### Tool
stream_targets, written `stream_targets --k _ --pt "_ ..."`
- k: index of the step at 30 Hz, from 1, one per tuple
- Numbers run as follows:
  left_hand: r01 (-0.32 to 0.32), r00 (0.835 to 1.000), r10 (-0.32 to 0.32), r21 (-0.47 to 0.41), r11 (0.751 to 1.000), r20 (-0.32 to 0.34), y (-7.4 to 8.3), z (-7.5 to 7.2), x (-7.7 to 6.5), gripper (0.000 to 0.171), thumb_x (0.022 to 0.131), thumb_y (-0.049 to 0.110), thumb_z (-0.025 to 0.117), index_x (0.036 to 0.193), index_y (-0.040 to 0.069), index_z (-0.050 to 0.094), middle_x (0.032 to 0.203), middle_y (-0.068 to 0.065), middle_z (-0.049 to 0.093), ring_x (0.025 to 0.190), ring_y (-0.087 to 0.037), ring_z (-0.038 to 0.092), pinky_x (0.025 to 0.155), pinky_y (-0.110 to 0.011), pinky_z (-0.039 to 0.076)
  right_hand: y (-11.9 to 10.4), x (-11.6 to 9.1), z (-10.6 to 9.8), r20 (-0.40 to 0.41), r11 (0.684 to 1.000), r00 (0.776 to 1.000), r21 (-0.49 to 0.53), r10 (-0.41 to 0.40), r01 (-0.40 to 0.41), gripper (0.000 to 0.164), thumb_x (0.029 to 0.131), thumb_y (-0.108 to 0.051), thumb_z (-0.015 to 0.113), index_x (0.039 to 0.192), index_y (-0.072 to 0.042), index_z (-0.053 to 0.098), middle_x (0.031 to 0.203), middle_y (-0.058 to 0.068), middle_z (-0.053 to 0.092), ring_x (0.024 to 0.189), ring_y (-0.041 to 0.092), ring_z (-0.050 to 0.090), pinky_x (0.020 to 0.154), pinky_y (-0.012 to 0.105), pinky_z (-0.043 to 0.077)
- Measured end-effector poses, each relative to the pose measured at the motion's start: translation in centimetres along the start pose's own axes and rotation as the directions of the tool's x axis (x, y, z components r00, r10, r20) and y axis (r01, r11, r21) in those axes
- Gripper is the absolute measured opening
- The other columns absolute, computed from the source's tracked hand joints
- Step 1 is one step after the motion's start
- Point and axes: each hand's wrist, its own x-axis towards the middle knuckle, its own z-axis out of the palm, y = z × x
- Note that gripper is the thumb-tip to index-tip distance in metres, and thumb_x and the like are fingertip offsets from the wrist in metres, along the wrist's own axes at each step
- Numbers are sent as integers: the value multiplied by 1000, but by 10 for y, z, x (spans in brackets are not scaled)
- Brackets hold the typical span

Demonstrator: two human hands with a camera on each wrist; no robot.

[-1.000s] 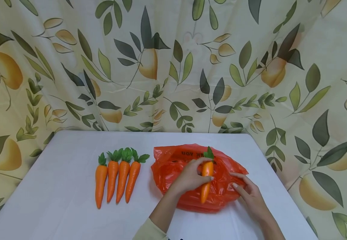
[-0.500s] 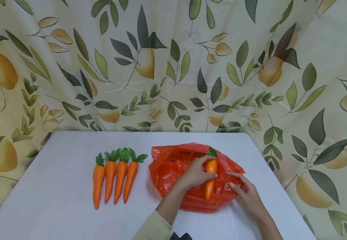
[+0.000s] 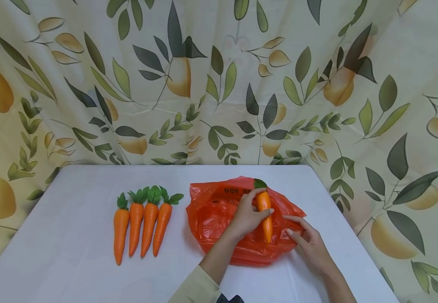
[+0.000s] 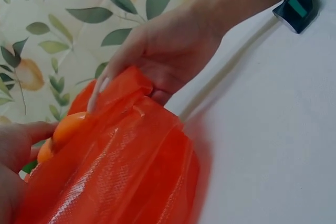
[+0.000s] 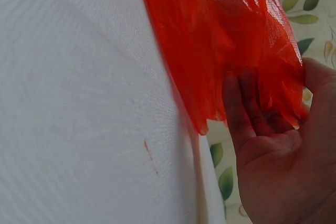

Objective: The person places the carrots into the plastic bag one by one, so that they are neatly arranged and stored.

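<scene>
An orange carrot (image 3: 266, 225) with a green leafy top is pinched between the thumb and fingers of my left hand (image 3: 244, 219), over a red plastic bag (image 3: 213, 221). In the left wrist view, part of that carrot (image 4: 69, 128) shows at the edge of the red bag (image 4: 123, 166). My right hand (image 3: 314, 248) holds the bag's right edge. The right wrist view has the fingers of the right hand (image 5: 278, 166) behind the red film and the thumb on the other side. What lies inside the bag is hidden.
Several more carrots (image 3: 120, 231) with leafy tops lie in a row to the left of the bag. They rest on a white-covered table (image 3: 71, 244). A curtain (image 3: 219, 84) with a fruit and leaf print hangs behind the table's back edge.
The left hand has shifted the carrot slightly away from me, and its tip now slants to the right. The right hand keeps its hold on the bag. The head view has shifted a little.
</scene>
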Motion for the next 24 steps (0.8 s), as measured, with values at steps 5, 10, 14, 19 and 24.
stream_targets --k 5,10,14,19,24 --pt "0 999 1 20 1000 -36 -3 3 3 58 91 18 83 142 31 59 122 1 50 93 -19 58 74 -34 60 0 0 0 0 1000 1000 -11 2 -2 37 107 -12 57 141 2 55 142 22 50 114 8 58 85 28 57" --pt "8 1000 -7 42 999 -17 -8 5 2 60 91 16 82 144 30 58 124 -1 50 94 -20 59 76 -35 61 0 0 1 11 1000 1000 10 -9 9 36 107 -9 56 141 3 55 141 27 49 111 10 60 85 29 58" --pt "35 999 -35 54 998 11 -12 5 0 61 91 14 82 144 31 58 125 -1 51 97 -21 59 79 -39 61 1 0 1 21 1000 1000 16 -13 13 36 107 -9 56 141 3 55 142 21 50 112 11 59 86 29 57" --pt "44 997 -50 102 994 61 -17 6 -5 63 90 10 82 144 31 59 128 -2 52 101 -22 60 80 -40 61 1 0 0 21 1000 1000 7 -17 17 36 107 -9 56 141 3 55 144 12 51 119 13 55 87 27 57" --pt "62 995 -72 138 989 75 -21 7 -7 62 89 10 82 143 34 60 133 0 53 105 -22 59 82 -42 61 1 0 1 18 1000 1000 -2 -11 11 36 107 -9 56 141 3 55 143 15 52 120 12 53 90 25 55"
